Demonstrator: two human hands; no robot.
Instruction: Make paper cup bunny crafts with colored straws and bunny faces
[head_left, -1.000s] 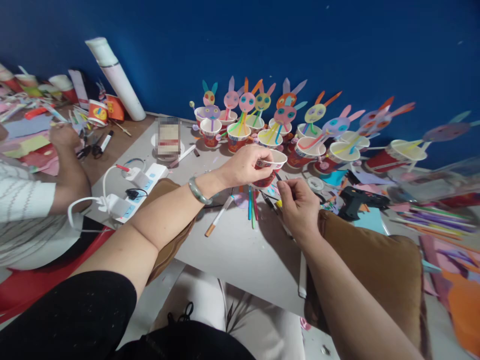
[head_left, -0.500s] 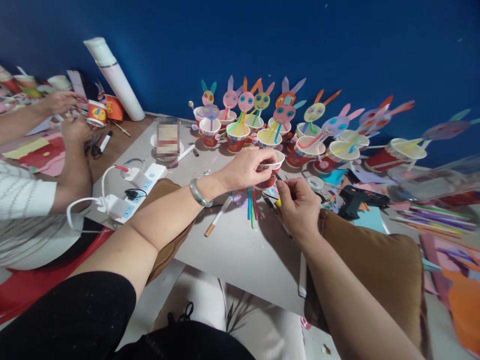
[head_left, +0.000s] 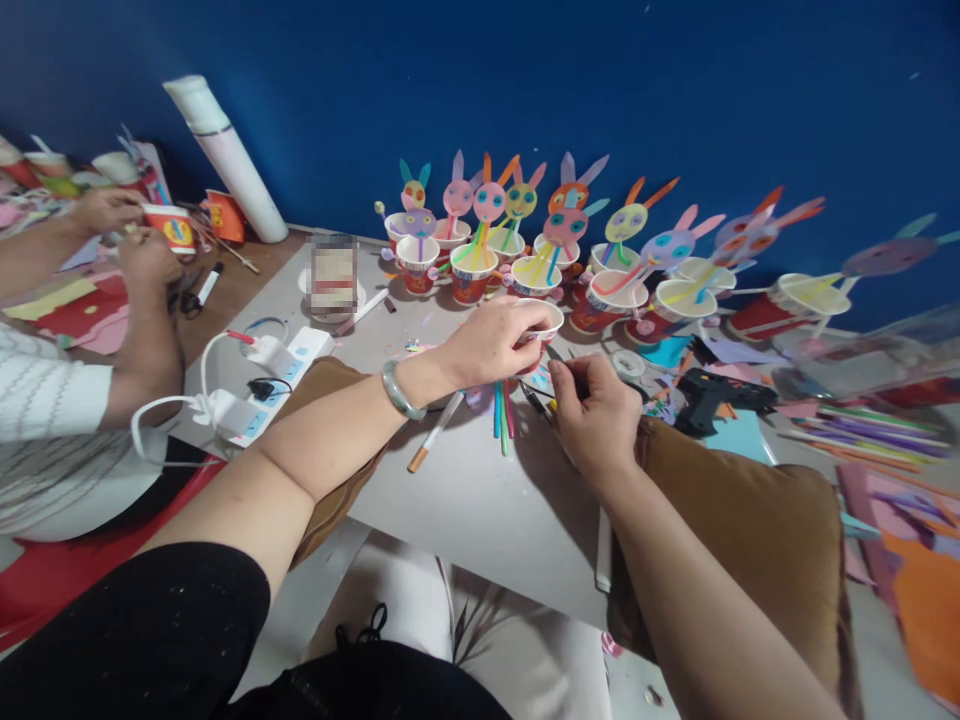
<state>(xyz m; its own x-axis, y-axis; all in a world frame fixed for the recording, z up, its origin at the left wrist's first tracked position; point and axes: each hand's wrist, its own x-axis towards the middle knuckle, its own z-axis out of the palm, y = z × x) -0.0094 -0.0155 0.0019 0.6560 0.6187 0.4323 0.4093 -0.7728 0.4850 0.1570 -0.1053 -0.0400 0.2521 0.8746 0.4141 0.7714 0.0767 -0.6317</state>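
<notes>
My left hand (head_left: 499, 338) is closed round a red-and-white paper cup (head_left: 553, 320), its fingers over the rim. The cup stands upright, its side partly hidden by the hand. To its right, my right hand (head_left: 600, 415) is pinched on a thin dark pointed tool (head_left: 553, 353), whose tip is close to the cup's side; its kind is too small to tell. Just in front of the cup lie several coloured straws (head_left: 502, 415) and a white marker with a brown end (head_left: 435, 432). Behind it stand several paper cups with paper rabbit heads (head_left: 491, 200).
A black glue gun (head_left: 720, 400) and a bundle of coloured straws (head_left: 877, 435) lie at the right, past a brown cushion (head_left: 742, 520). A power strip (head_left: 289, 385) with plugs is at the left. Farther left, a co-worker's hands (head_left: 150, 255) hold a red cup (head_left: 169, 230).
My left hand stays on the cup, which has tilted or shifted very slightly. My right hand has drawn a little lower with the tool. The co-worker's cup has moved left.
</notes>
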